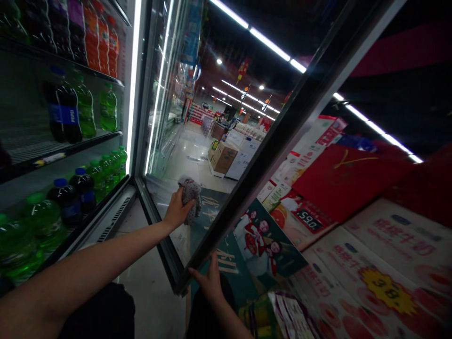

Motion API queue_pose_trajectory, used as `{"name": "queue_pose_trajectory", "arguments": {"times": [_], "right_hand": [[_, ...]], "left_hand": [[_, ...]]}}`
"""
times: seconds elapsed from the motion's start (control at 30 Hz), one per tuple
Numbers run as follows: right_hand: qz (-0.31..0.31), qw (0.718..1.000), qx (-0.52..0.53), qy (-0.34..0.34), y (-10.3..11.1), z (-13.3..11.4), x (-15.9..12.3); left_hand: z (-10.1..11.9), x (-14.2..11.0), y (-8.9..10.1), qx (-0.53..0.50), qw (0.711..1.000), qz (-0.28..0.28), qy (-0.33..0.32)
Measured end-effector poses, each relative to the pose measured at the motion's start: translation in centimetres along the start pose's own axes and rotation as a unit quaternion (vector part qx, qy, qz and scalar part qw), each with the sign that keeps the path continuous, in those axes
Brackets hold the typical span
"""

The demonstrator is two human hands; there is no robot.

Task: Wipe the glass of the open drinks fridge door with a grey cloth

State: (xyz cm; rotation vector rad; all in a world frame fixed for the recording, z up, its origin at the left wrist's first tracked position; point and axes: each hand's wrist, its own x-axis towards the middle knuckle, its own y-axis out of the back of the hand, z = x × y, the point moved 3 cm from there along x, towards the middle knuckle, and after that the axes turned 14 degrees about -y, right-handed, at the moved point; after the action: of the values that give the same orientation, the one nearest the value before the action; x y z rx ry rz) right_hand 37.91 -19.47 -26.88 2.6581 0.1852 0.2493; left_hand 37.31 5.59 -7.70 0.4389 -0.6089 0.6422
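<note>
My left hand (179,209) is closed on a crumpled grey patterned cloth (192,197). It presses the cloth against the inner side of the glass pane, low on an open fridge door. At the door's lower outer corner, my right hand (211,280) grips the dark door frame (243,197), the thumb on the near side and the other fingers partly hidden. The door stands swung out from the lit drinks fridge, tilted in my view.
Bottles of dark cola (63,110) and green soda (108,108) line the fridge shelves at left. Stacked milk cartons (353,278) with price signs crowd the right. Through the glass, cardboard boxes (224,157) stand along a shop aisle (194,146).
</note>
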Motion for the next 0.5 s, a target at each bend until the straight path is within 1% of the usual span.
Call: {"name": "queue_pose_trajectory", "arguments": {"times": [0.1,0.2,0.27,0.3,0.37,0.5], "right_hand": [[0.009,1.0,-0.02,-0.001,0.3,-0.2,-0.2],[0.014,1.0,-0.02,-0.002,0.3,-0.6,-0.3],[0.019,1.0,-0.017,0.005,0.3,-1.0,-0.1],[0.021,1.0,-0.017,0.008,0.4,-1.3,0.0],[0.023,1.0,-0.02,0.006,0.6,-1.7,0.2],[0.01,0.999,-0.031,-0.012,0.9,-1.8,0.3]], "left_hand": [[1.9,0.4,0.4,-0.008,0.999,-0.011,-0.038],[4.1,0.7,0.7,-0.01,0.994,-0.036,-0.104],[5.1,0.7,0.8,-0.001,0.988,-0.051,-0.143],[5.4,0.7,0.9,0.006,0.986,-0.057,-0.154],[5.4,0.6,0.9,0.024,0.986,-0.066,-0.154],[3.9,0.9,1.2,0.046,0.989,-0.075,-0.121]]}}
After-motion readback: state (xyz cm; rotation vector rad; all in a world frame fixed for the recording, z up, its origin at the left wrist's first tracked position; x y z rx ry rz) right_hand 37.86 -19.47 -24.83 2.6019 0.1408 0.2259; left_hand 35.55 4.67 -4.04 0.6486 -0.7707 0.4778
